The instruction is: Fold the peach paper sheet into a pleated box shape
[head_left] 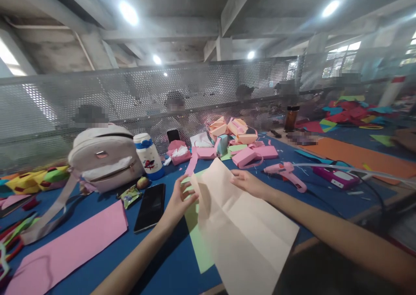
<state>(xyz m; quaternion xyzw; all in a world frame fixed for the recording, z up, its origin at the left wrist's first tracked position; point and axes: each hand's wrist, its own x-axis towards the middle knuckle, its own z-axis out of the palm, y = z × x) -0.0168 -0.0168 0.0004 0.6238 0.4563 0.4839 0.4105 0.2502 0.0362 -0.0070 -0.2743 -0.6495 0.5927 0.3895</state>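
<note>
A large creased sheet of pale cream paper (240, 225) is tilted over the front of the blue table, its far end raised to a peak. My right hand (248, 182) pinches the paper's upper right edge, fingers pressed together. At the upper left edge is my left hand (183, 195), its fingers curved and apart, with no paper visibly gripped between them. Under the cream sheet lies a light green sheet (199, 247), partly covered.
A black phone (150, 207), pink paper (73, 247), a white backpack (105, 158) and a bottle (148, 157) are at left. Pink paper boxes (245, 156) stand behind. A pink glue gun (287, 175) and purple device (336, 176) with cables lie right.
</note>
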